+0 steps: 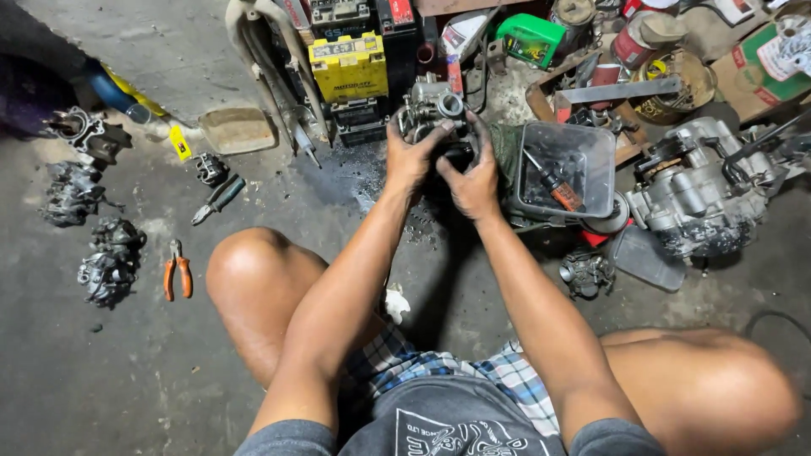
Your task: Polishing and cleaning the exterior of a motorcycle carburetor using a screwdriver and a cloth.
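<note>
On an oil-stained concrete floor [101, 363], a seated person holds a grey metal carburetor [432, 108] at arm's length between bare knees, ahead of a yellow battery [348, 66] and beside a clear plastic tub [564, 169]. The left hand [411, 156] has its grip closed on the carburetor's near left side; the right hand [473, 181] clasps its lower right. The body rises away from both palms, each equally near.

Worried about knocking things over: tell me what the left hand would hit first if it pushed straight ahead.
Beyond the carburetor it grips, the left hand would probably meet the yellow battery first; depth is unclear.
</note>
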